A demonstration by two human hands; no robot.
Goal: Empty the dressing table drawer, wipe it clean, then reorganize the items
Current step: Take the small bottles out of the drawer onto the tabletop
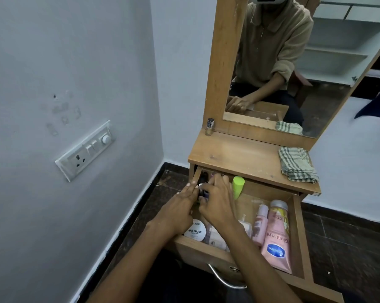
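Both hands meet at frame centre, over the back-left corner of the open drawer point(298, 235). Left hand point(180, 206) — fingers straight, tips touching small dark bottles point(203, 193). Right hand point(219, 202) — fingers curled round those bottles; exact hold hidden. Remaining items lie lower right of the hands: green tube point(238, 186), pink lotion tube point(276, 235) with long axis front-to-back — right hand nearer. Cloth point(297, 164) waits on the tabletop.
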